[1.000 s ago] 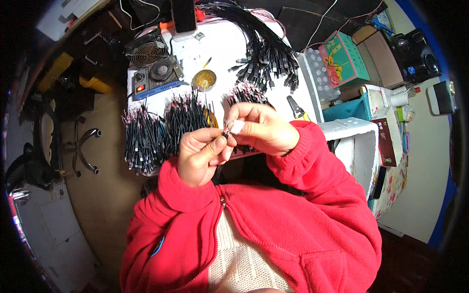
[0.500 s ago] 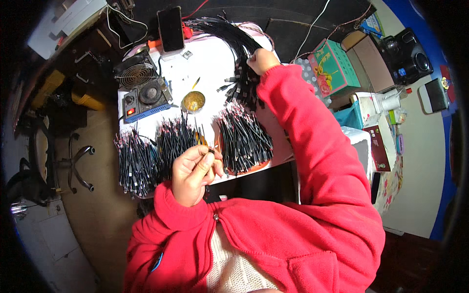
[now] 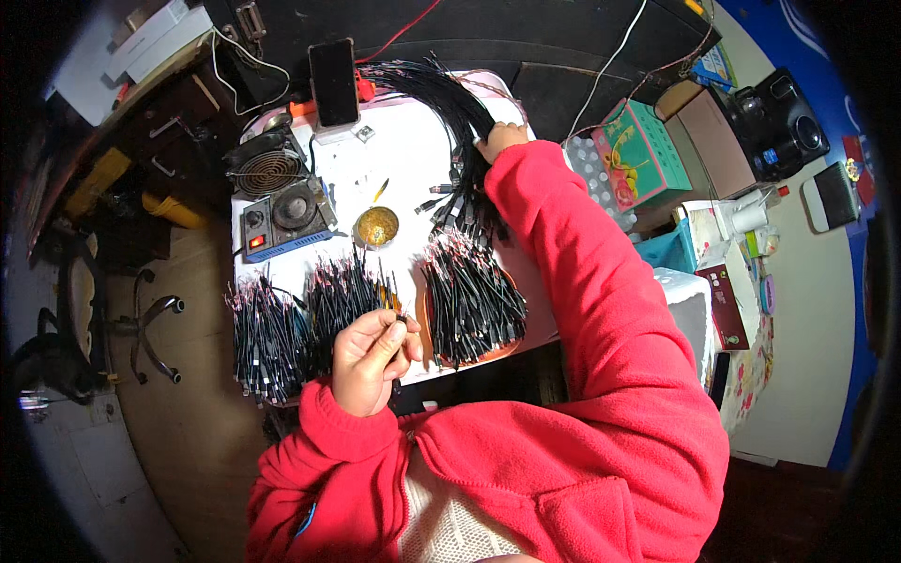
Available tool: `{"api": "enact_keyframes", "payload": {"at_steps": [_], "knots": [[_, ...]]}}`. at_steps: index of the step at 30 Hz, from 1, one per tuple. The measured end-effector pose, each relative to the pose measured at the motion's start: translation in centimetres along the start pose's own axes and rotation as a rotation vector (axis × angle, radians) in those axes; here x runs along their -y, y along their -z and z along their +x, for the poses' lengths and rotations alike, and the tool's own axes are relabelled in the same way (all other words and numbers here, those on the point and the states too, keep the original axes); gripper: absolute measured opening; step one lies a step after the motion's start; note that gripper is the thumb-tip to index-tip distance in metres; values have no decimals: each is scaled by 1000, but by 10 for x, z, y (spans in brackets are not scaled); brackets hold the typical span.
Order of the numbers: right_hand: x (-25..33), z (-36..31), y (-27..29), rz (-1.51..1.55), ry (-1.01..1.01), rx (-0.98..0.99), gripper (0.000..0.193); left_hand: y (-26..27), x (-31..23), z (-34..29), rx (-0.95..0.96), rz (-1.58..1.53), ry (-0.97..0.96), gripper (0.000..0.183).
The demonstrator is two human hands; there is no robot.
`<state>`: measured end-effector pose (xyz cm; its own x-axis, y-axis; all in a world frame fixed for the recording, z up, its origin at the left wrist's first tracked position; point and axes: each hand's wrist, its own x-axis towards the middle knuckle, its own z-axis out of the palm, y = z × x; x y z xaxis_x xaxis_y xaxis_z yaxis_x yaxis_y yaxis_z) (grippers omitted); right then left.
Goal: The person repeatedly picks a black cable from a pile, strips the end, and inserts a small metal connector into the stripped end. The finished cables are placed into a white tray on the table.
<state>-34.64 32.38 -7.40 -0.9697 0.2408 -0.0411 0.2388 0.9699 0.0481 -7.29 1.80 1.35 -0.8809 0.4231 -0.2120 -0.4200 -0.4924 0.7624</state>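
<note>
On the tabletop (image 3: pixel 413 141), a left bundle (image 3: pixel 266 342) of short black cables; a blue-sided device (image 3: pixel 286 225) behind; a middle bundle (image 3: pixel 336 296); the left hand (image 3: pixel 368 361), pinching a dark cable end (image 3: pixel 402 320); a right bundle (image 3: pixel 476 305); the right hand (image 3: pixel 505 139), well apart, at the long black cables (image 3: pixel 466 113), its fingertips hidden, grip impossible to tell.

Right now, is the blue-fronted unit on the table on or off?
Apparently on: the red switch on the blue-fronted unit glows brightly.
</note>
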Motion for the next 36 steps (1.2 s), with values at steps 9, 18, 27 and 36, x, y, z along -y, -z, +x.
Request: {"api": "enact_keyframes", "payload": {"at_steps": [9,18,27,36], "knots": [[38,-2,13,202,63,-229,32,-3,-2,-3,-41,28,-37,17],[20,-6,48,334,-26,-278,28,-6,-5,-16,-57,-22,-119,17],[-21,-226,149,1126,412,-187,14,-42,-8,-3,74,-221,-66,18],[21,-414,93,754,747,-309,16,-57,-49,26,133,-56,-179,17]]}}
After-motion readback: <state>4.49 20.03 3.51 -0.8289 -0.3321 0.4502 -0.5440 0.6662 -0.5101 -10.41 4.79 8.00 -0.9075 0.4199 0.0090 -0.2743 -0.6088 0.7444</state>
